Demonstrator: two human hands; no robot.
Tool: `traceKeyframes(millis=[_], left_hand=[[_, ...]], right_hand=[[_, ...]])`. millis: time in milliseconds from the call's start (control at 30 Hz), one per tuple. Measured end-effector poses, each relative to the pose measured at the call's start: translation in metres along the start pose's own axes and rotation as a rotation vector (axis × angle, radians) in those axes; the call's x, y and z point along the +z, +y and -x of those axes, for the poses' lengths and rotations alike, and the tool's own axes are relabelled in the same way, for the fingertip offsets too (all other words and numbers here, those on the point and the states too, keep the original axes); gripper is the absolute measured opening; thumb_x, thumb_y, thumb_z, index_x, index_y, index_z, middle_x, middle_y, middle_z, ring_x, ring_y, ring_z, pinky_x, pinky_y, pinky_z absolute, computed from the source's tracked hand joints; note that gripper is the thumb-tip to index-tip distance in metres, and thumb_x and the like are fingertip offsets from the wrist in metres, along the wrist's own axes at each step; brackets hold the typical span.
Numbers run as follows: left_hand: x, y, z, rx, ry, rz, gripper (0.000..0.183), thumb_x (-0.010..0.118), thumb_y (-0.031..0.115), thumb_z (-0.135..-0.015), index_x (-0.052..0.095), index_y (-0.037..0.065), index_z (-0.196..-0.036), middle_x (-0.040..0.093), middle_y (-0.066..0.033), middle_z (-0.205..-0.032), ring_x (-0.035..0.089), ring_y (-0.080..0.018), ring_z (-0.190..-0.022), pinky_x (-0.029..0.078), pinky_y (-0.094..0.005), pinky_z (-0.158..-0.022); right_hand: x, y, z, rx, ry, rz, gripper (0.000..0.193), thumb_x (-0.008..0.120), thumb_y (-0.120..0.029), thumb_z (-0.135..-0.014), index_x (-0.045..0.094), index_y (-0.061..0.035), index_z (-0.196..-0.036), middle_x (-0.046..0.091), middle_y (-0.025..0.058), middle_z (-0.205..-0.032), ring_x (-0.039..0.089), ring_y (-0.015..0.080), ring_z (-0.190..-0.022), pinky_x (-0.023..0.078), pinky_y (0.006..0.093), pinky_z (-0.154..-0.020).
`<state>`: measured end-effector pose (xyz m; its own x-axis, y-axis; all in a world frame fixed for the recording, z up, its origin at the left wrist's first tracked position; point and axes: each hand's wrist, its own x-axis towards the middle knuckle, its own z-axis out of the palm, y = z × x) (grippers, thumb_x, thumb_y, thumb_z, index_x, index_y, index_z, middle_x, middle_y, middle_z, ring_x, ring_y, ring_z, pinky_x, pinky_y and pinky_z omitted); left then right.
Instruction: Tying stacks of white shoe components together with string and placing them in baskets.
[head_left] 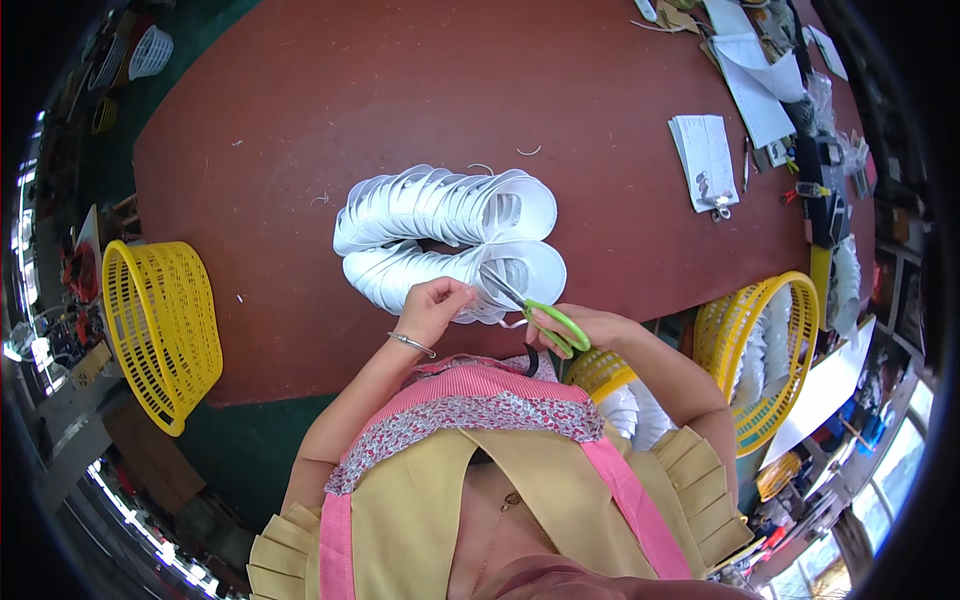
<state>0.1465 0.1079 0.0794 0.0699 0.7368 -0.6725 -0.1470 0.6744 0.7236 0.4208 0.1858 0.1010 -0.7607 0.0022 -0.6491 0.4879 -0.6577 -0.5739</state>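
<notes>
Pink apron (490,413) crosses table edge (265,396), right hand (592,323) holding scissors (537,306).

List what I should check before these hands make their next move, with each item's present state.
1. Scissors gripped: ok, the right hand holds them by the green handles.
2. Left hand well clear of the blades: not ok, its fingers look close beside them.
3. Blades fully closed: cannot tell, too small to judge.
4. Two white stacked rows lying side by side: ok, the far row and near row lie on the table.
5. Tabletop free of scraps: not ok, a curled white scrap lies beyond the rows.
</notes>
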Motion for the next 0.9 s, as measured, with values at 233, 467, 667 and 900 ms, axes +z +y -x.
traceKeyframes(millis=[233, 467, 667, 900], left_hand=[[-0.021, -0.012, 0.007, 0.156, 0.137, -0.195, 0.018, 0.072, 0.018, -0.088, 0.072, 0.001, -0.094, 0.067, -0.0005, -0.078, 0.059, -0.0079, -0.073, 0.046, -0.0234, -0.066], [-0.145, -0.077, -0.021, 0.209, 0.837, -0.24, 0.07, 0.082, 0.028, -0.079, 0.047, 0.001, -0.134, 0.054, -0.0111, -0.122, 0.054, -0.0199, -0.107, 0.047, -0.0339, -0.092], [-0.158, -0.103, -0.036, 0.126, 0.623, 0.285, 0.071, 0.076, 0.038, -0.084, 0.047, -0.001, -0.135, 0.056, -0.0158, -0.129, 0.055, -0.023, -0.117, 0.046, -0.0355, -0.098], [-0.117, -0.037, -0.008, -0.159, 0.833, -0.631, 0.089, 0.072, 0.063, -0.074, 0.053, -0.008, -0.124, 0.056, -0.0318, -0.129, 0.058, -0.0399, -0.118, 0.045, -0.0412, -0.098]], right_hand=[[-0.025, 0.019, -0.008, -0.091, 0.493, 0.043, 0.04, 0.064, -0.043, -0.094, 0.064, -0.0026, -0.09, 0.054, 0.0, -0.063, 0.055, 0.0127, -0.051, 0.043, 0.0255, -0.048], [-0.108, 0.086, 0.009, -0.129, 1.308, 1.024, 0.037, 0.071, -0.032, -0.087, 0.062, -0.0008, -0.106, 0.066, 0.0205, -0.092, 0.064, 0.041, -0.082, 0.051, 0.0474, -0.071], [-0.033, 0.009, -0.038, -0.618, 1.047, 1.036, 0.062, 0.076, -0.035, -0.081, 0.054, -0.006, -0.131, 0.062, 0.017, -0.111, 0.056, 0.0348, -0.109, 0.047, 0.0439, -0.092], [0.006, 0.006, -0.092, -0.394, 0.997, 1.376, 0.101, 0.069, -0.069, -0.07, 0.042, -0.0062, -0.145, 0.063, 0.0092, -0.1, 0.054, 0.027, -0.096, 0.034, 0.0558, -0.087]])
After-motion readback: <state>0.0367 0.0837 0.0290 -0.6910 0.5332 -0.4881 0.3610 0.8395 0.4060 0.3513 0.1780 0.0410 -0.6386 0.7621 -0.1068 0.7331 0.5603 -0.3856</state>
